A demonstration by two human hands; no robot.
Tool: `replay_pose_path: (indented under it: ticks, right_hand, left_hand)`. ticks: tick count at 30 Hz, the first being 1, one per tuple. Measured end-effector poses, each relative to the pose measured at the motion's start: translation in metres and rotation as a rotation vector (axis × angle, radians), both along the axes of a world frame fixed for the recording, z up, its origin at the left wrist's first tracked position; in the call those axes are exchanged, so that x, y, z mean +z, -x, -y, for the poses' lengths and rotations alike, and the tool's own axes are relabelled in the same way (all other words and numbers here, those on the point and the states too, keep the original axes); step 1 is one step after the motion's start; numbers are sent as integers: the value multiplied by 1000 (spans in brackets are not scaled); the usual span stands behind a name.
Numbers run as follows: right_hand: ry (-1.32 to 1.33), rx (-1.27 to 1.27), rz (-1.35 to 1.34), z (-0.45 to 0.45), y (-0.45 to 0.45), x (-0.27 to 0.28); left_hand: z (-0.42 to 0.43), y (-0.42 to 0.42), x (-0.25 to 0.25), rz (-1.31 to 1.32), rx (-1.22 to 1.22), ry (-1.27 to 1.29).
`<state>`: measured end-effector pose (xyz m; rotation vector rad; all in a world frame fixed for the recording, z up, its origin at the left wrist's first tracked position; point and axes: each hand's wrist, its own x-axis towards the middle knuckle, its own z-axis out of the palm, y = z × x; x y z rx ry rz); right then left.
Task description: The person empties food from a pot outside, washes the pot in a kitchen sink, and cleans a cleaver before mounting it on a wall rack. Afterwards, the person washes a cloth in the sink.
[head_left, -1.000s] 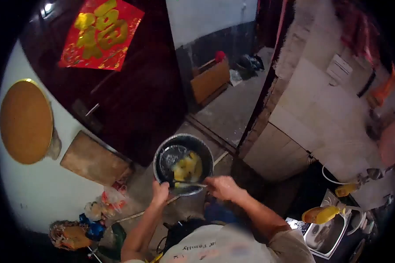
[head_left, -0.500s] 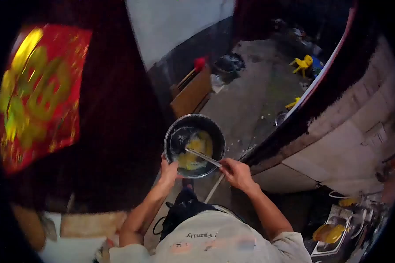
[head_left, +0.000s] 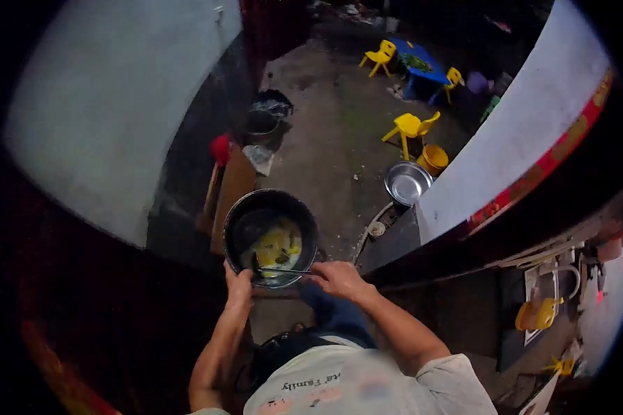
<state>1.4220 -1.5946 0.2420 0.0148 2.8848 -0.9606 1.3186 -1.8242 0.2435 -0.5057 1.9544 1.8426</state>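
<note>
In front of my body is a deep, round, dark pot (head_left: 234,220), tilted so that I see into it. Yellow pieces (head_left: 277,243) lie in pale, cloudy liquid at its bottom. My left hand (head_left: 238,285) grips the pot's lower left rim. At the lower right rim, my right hand (head_left: 339,279) is closed around the end of a long, thin metal utensil (head_left: 284,271). This utensil reaches left across the near side of the pot; its head is dark and its exact kind is unclear.
A doorway opens ahead, with a brown board (head_left: 234,185) left and a white wall (head_left: 512,131) right. Beyond stand a metal basin (head_left: 406,181), a yellow bucket (head_left: 433,158), a yellow chair (head_left: 407,125) and a blue table (head_left: 422,61). A yellow container (head_left: 537,315) is at right.
I have moved forward to the doorway, and the red poster has left view. The chairs and basin show more fully. The utensil now lies flatter across the pot's near side.
</note>
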Motion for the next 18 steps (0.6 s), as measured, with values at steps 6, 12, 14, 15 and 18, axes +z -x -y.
replay_pose_path:
  ticks: [6, 12, 14, 15, 18]
  right_hand:
    - [-73, -43, 53, -68, 121, -32]
    - [-26, -212, 26, -162, 256, -69]
    - [-74, -248, 48, -209, 274, -65]
    - [-89, -314, 28, -224, 283, -65]
    - [-127, -482, -18, -262, 304, -52]
  left_hand:
    - [-62, 133, -60, -119, -75, 21]
    - [-133, 332, -154, -331, -381, 306]
    - [-201, 346, -106, -302, -396, 199]
    - [-239, 344, -69, -335, -379, 152]
    - [-289, 407, -110, -480, -461, 204]
